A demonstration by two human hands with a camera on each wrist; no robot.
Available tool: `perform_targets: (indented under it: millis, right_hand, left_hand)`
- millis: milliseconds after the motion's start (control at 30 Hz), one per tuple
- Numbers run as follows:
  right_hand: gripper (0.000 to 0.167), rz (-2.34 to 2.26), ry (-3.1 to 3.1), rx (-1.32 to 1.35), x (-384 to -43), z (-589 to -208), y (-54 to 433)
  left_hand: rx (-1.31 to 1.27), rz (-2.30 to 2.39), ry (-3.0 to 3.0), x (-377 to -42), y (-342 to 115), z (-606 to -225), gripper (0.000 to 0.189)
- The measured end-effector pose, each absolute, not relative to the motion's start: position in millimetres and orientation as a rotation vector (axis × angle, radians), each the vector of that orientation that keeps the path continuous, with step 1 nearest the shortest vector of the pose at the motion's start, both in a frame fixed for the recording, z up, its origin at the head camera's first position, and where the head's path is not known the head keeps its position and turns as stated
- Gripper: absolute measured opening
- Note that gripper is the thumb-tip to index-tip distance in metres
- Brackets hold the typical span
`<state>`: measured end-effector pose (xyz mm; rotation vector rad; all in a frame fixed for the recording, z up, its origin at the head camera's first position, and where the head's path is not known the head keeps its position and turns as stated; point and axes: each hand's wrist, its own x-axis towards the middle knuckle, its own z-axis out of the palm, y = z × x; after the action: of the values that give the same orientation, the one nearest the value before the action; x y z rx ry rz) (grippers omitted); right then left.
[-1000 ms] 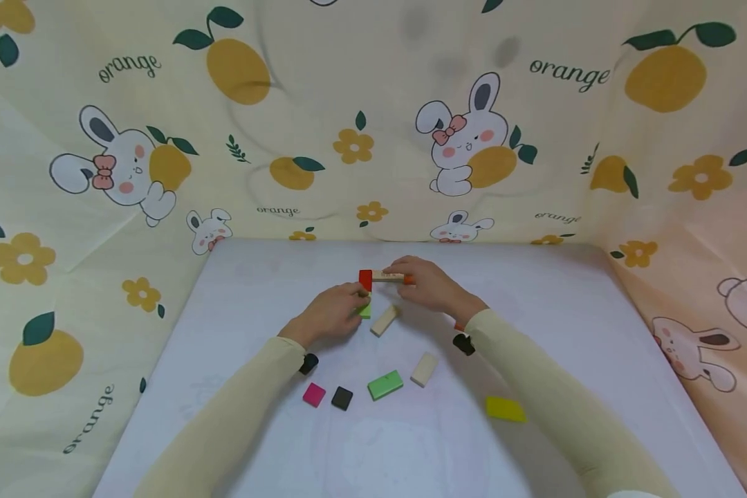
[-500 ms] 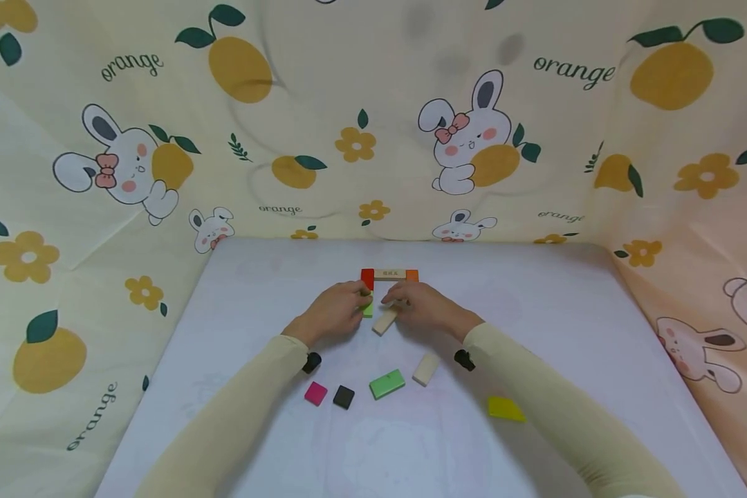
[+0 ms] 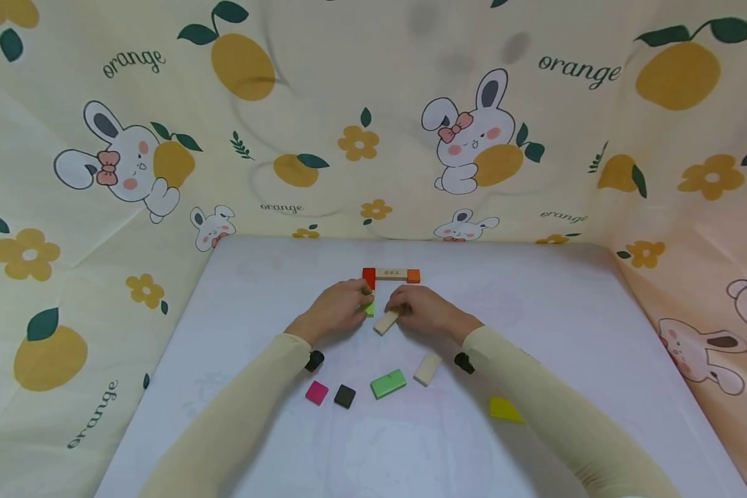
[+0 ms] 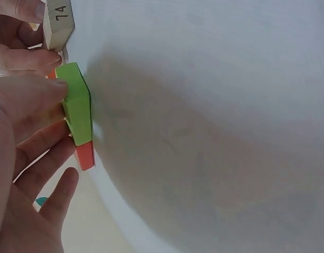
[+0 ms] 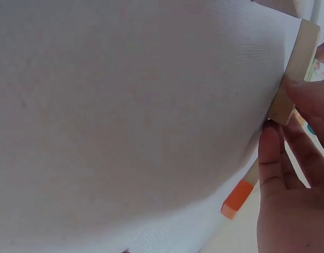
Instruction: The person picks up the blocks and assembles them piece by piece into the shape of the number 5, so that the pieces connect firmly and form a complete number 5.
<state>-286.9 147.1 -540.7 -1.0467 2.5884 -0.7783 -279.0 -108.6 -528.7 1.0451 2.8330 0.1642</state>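
My left hand [image 3: 332, 311] pinches a light green block [image 4: 80, 108] between thumb and fingers on the white table. A red block [image 3: 369, 274] touches that block's far end. From the red block a plain wooden block [image 3: 391, 274] with printed marks runs right to an orange block [image 3: 413, 276], making a row. My right hand [image 3: 432, 311] holds one end of another plain wooden block [image 3: 386, 322], slanted, just right of the green one. In the right wrist view, the thumb lies on this wooden block's side with fingertips at its end.
Nearer on the table [image 3: 411, 449] lie a pink square block [image 3: 317, 393], a black square block [image 3: 345, 396], a green block [image 3: 389, 384] and a wooden block [image 3: 427, 369]. A yellow block [image 3: 505, 409] is partly under the right sleeve. A printed cloth [image 3: 373, 104] hangs behind.
My right hand has left the orange block at the back row, come nearer, and taken hold of the slanted wooden block. My left hand stays at the green block.
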Motion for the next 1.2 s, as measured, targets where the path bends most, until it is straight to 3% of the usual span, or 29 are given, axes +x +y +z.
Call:
perform_targets:
  millis: [1200]
  right_hand:
    - [0.025, -0.792, 2.64, -0.75, -288.1, -537.9, 147.3]
  left_hand:
    - [1.049, 0.196, 2.836, -282.5, -110.0, -530.4, 0.035]
